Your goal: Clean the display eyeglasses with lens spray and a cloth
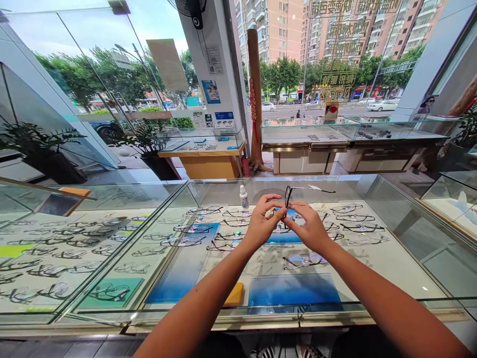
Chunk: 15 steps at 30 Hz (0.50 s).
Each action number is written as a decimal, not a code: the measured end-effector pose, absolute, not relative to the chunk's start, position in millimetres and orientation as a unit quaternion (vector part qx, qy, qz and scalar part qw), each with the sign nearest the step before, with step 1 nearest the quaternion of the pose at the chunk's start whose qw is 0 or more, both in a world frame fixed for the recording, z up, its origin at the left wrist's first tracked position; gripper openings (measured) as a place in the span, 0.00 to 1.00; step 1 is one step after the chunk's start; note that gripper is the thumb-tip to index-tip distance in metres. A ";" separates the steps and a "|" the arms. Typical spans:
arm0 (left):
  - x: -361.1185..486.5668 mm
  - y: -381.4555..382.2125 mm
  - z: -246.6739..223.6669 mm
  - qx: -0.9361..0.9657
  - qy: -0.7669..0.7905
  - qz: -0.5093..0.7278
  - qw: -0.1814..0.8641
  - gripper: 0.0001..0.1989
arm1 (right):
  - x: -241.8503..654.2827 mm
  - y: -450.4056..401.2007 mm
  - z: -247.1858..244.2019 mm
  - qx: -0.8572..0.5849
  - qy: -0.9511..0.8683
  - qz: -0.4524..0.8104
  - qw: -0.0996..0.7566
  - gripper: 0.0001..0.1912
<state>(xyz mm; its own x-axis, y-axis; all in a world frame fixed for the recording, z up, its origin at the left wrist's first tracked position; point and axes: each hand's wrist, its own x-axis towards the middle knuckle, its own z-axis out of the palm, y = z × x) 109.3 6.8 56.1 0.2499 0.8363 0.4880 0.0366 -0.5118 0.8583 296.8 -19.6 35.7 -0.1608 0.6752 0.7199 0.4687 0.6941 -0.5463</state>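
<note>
Above the glass counter (357, 278), both my hands come together around one pair of eyeglasses (287, 197). My left hand (264, 221) pinches it from the left, fingers bent and thumb pressed near the lower edge. My right hand (308, 227) grips it from the other side with thumb and fingertips. The frame is turned edge-on; a thin dark temple with a small white tag points right. My fingers cover much of the frame. Just left of my hands stands a small white spray bottle (243, 197). Another pair of glasses (304, 260) lies below my right hand.
Many eyeglasses (357, 227) lie in rows in the display case, beside blue panels (294, 293) and a yellow-orange block (234, 294). A wooden-framed mirror (59, 201) rests on the left. Farther back are more showcases (305, 134), a wooden trunk (255, 99) and potted plants (149, 144).
</note>
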 end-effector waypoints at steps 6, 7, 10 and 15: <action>105.4 -1.2 64.1 0.766 0.381 0.384 0.349 0.19 | 307.5 -16.4 43.9 -0.429 -0.705 0.069 0.561 0.16; 105.0 -3.3 65.2 0.801 0.380 0.318 0.337 0.20 | 309.0 -16.1 45.2 -0.432 -0.702 0.066 0.562 0.16; 106.2 -9.5 66.0 0.883 0.370 0.143 0.251 0.19 | 310.8 -16.0 47.5 -0.434 -0.701 0.052 0.564 0.15; 110.7 -12.3 58.8 0.917 0.345 0.039 0.195 0.22 | 310.5 -16.7 47.9 -0.426 -0.707 0.047 0.562 0.14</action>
